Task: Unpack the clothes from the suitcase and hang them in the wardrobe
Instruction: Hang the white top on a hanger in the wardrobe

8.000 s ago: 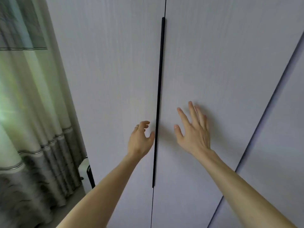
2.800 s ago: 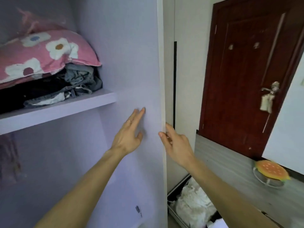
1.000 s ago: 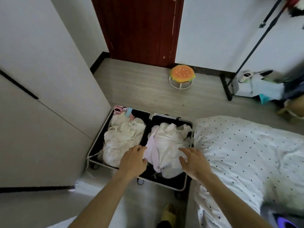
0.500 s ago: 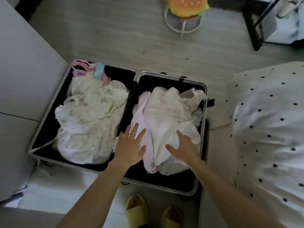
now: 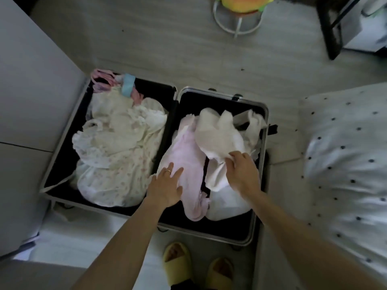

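An open black suitcase [image 5: 264, 114] with a silver frame lies flat on the floor, both halves full of crumpled clothes. The left half holds a cream frilly garment [image 5: 117, 147] with small flowers. In the right half lie a pale pink garment [image 5: 188, 164] and a white garment [image 5: 219, 132]. My left hand [image 5: 165, 186] rests flat with straight fingers on the pink garment. My right hand [image 5: 243, 170] grips a fold of the white garment, fingers curled into the cloth.
The wardrobe door [image 5: 35, 84] stands close along the suitcase's left side. A bed with a dotted cover [image 5: 345, 164] is at the right. A burger-shaped stool [image 5: 240, 11] and a black rack foot [image 5: 328, 34] stand beyond. My yellow slippers [image 5: 178, 262] are just before the suitcase.
I turned from the wardrobe and bent over the suitcase. In the last half second my right hand closed on the white garment and bunched it; my left hand moved onto the pink one.
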Tool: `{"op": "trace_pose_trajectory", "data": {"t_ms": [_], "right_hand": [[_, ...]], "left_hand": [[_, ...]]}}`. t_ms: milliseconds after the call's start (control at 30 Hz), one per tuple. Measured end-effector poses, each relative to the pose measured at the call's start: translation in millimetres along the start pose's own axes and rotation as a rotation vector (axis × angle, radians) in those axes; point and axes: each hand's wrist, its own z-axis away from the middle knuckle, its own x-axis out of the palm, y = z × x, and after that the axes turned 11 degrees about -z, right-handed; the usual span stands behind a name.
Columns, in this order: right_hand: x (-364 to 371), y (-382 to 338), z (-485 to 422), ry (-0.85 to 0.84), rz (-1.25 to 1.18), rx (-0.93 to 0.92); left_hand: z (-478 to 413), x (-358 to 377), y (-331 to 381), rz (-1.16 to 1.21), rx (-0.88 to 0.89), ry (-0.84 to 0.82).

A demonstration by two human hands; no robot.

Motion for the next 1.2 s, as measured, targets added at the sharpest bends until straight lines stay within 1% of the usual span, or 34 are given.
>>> {"op": "trace_pose_trajectory", "data": {"t_ms": [133,167,200,267,300,367,400,433,500,567,633,733,833,867,900,1000,1100,1200], "right_hand": [[-94,-76,23,0.045,-0.092,-0.05],[-132,-111,37,0.043,-0.123,-0.057],[-145,-126,44,0.035,-0.141,-0.06],[-200,-175,73,0.037,-0.166,-0.103],[-223,-198,88,0.015,-0.174,-0.124],[-264,-237,119,-0.021,-0.214,-0.176],[-282,-255,133,-0.045,-0.237,-0.206],[-300,-271,150,-0.073,-0.254,-0.231],[-335,-302,184,-0.098,-0.3,-0.278],[-364,-326,222,-0.118,-0.37,-0.32],[-384,-342,258,-0.149,-0.445,-0.375],[-402,-356,312,-0.238,-0.557,-0.432],[-409,-362,360,-0.391,-0.684,-0.46],[-408,-363,375,-0.436,-0.684,-0.478],[-405,-361,382,-0.447,-0.656,-0.51],[-379,-351,415,-0.421,-0.414,-0.615],[-346,-341,450,-0.365,-0.208,-0.679],[-316,-336,488,-0.374,0.116,-0.742]], "left_hand": [[66,-94,10,0.11,-0.014,0.099],[97,-135,13,0.125,-0.017,0.147],[106,-151,15,0.149,0.018,0.186],[157,-212,22,0.232,0.093,0.292],[183,-241,26,0.281,0.122,0.331],[238,-291,39,0.351,0.198,0.466],[264,-310,46,0.365,0.237,0.544],[292,-326,54,0.376,0.262,0.588],[347,-352,67,0.446,0.235,0.666],[404,-370,77,0.547,0.137,0.787],[457,-384,83,0.59,0.039,0.883],[531,-396,86,0.723,-0.035,0.907],[591,-390,85,0.985,-0.07,0.937],[610,-385,85,1.046,-0.073,0.955],[623,-382,87,1.09,-0.071,0.961],[667,-358,90,1.199,-0.111,1.013],[711,-331,85,1.231,-0.189,1.049],[766,-290,75,1.252,-0.197,0.985]]}}
